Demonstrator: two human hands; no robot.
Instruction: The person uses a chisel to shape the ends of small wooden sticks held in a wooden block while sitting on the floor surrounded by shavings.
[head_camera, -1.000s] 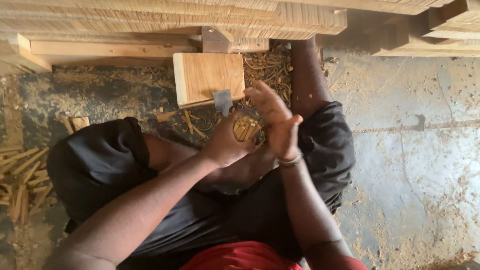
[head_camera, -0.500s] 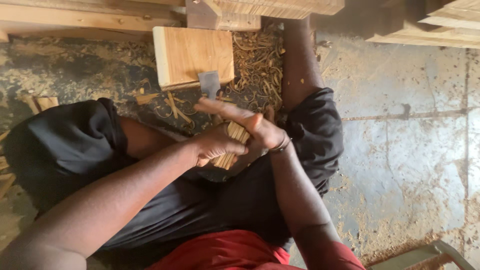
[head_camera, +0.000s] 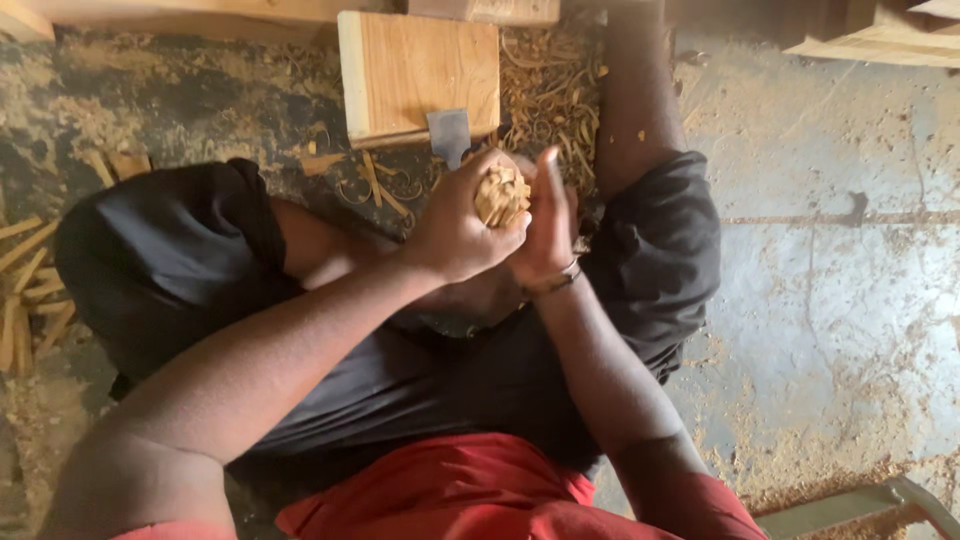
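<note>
The left hand (head_camera: 455, 225) is wrapped tight around a bundle of thin wooden sticks (head_camera: 500, 193) over the lap; the right hand (head_camera: 548, 225) presses flat against the bundle's side, fingers straight. Just beyond — a metal blade (head_camera: 449, 133) resting against a wooden block (head_camera: 415, 70), with shavings (head_camera: 550, 95) beside it.

The left hand (head_camera: 455, 225) wraps the bundle of wooden sticks (head_camera: 500, 195), so only the stick ends show at 12 o'clock of the fist; their lengths are hidden. The right hand (head_camera: 548, 222) stands edge-on, its palm and fingertips unseen. The metal blade (head_camera: 449, 134) vanishes behind the knuckles, its handle hidden. The wooden block (head_camera: 420, 75) and the planks (head_camera: 870, 35) at 1 o'clock are cut by the top edge.
</note>
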